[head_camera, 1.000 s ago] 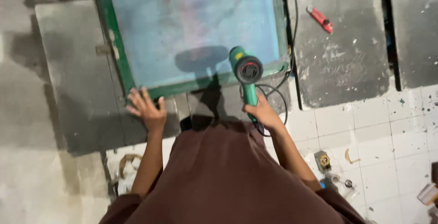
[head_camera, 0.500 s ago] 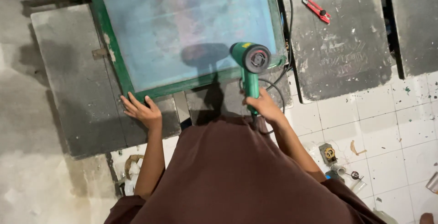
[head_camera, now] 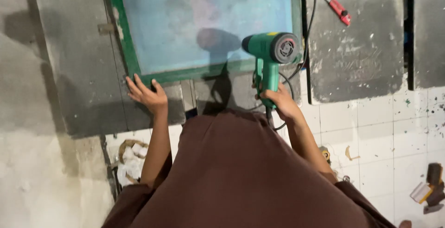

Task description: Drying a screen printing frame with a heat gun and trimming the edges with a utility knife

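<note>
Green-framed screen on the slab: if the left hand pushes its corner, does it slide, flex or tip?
The green-framed screen lies flat on the grey slab, so tipping seems unlikely. Its rigid-looking frame would probably slide as one piece. The pale mesh looks thin, likely fragile. The left hand presses its near corner.

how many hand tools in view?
2: green heat gun in the right hand, over the frame's lower right; red utility knife on the slab, top right. Others may lie out of frame.

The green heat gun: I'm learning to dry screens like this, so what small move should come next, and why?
Probably sweep the green heat gun leftward over the blue mesh. The right hand holds it above the frame's lower right corner, so most of the mesh lies to its left. The left hand rests at the green frame's lower left corner, seemingly steadying it.
</note>
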